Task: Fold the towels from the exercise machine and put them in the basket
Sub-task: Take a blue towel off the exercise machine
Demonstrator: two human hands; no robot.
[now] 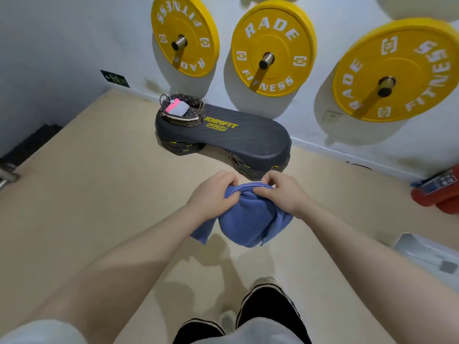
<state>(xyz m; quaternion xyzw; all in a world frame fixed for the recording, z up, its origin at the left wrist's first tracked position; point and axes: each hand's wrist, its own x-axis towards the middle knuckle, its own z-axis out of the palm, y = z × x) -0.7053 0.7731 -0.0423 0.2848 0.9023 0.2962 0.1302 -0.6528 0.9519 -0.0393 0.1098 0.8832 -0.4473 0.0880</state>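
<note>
The left hand [212,194] and right hand [283,192] are each pinching the blue towel's [244,219] top edge, grip closed, above the floor; the basket [182,109] at eleven o'clock is holding seemingly folded towels.

Three yellow weight plates [273,49] read "RADE FITNESS"; the black step platform [238,135] reads, seemingly, "JOINFIT PRO".

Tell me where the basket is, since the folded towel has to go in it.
The basket sits on the left end of the black step platform against the wall, below the leftmost yellow weight plate, ahead of both hands.
</note>
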